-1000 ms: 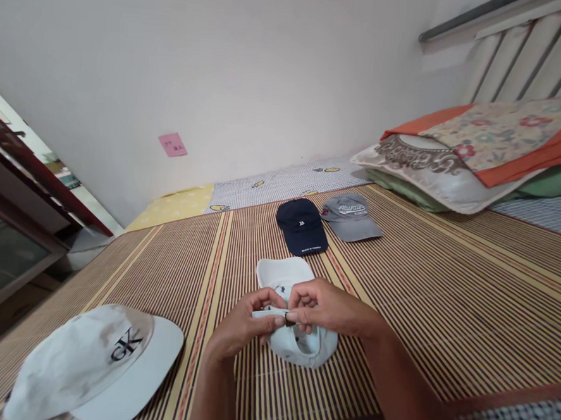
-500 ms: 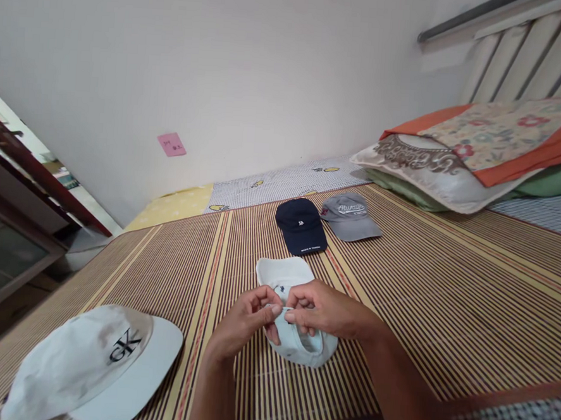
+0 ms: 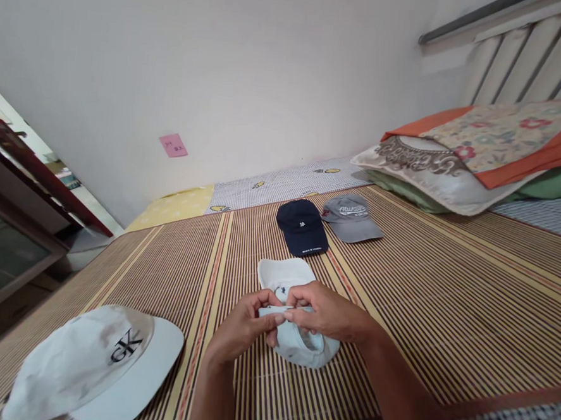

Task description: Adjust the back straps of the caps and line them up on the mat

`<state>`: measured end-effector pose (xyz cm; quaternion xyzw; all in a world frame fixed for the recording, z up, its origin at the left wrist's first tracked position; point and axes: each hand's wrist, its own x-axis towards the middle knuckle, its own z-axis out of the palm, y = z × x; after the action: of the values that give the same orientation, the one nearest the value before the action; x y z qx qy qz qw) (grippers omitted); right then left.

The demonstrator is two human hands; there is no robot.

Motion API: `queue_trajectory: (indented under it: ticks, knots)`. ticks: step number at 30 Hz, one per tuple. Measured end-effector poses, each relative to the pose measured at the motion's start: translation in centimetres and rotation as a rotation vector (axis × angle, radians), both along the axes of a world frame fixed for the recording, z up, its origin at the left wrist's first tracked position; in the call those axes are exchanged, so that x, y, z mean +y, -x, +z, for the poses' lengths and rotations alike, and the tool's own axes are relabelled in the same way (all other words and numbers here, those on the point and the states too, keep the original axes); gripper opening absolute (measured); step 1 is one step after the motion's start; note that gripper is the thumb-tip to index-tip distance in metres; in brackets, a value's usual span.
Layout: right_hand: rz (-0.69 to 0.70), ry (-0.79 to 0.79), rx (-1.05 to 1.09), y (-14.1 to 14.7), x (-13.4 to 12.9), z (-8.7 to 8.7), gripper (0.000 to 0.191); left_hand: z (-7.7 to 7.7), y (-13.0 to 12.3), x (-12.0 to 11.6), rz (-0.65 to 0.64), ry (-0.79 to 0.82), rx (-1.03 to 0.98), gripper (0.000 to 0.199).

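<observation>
from the head camera, one pale cap [image 3: 285, 272] is seen on the near side of the navy cap [image 3: 302, 229], its brim pointed toward it and its crown lying nearer the camera on the striped mat [image 3: 422, 295]. the pale cap's strap [image 3: 271, 311] is pinched by both hands: its left part is clamped between the thumb and fingers of the left hand [image 3: 251, 322], and its right part between those of the right hand [image 3: 324, 311], the two thumbs being nearly together. just right of the navy cap, a grey cap [image 3: 351, 219] is placed; whether the two touch cannot be told. well apart from the navy cap, to its near left, a white cap [image 3: 93, 360] with black letters is laid. farther off to its right, a white pillow [image 3: 466, 195] is partly covered by a floral cloth [image 3: 508, 135]. beyond it, to the left, a pink note [image 3: 173, 145] is fixed to the wall [image 3: 260, 76].
</observation>
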<state>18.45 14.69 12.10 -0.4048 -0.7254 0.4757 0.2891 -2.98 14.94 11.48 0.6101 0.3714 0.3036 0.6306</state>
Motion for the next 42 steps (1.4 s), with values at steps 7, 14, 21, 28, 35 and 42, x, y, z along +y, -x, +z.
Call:
queue_trajectory:
  ticks: [7,14,21,28,35,42]
  knots:
    - [-0.042,-0.111,-0.094,0.3,0.0,0.1,0.014,0.0,0.0,0.0,-0.014,-0.008,0.025,0.037]
    - [-0.032,-0.176,-0.037,0.6,0.1,0.0,0.014,-0.2,0.0,0.2,-0.035,-0.063,0.026,0.035]
    - [0.092,0.065,0.18,-0.6,0.5,-0.5,0.035,-0.4,1.0,0.3,-0.054,-0.05,-0.014,0.035]
    - [0.15,0.144,0.224,-2.9,0.9,-1.1,0.03,-0.1,0.3,0.2,0.019,0.037,0.081,0.044]
    - [0.105,0.153,0.22,-2.9,1.1,-1.5,0.027,-0.1,0.1,0.4,-0.003,-0.055,0.086,0.038]
    - [0.075,0.154,0.184,-2.9,1.0,-1.3,0.024,-0.2,-0.2,0.4,-0.006,-0.086,0.138,0.047]
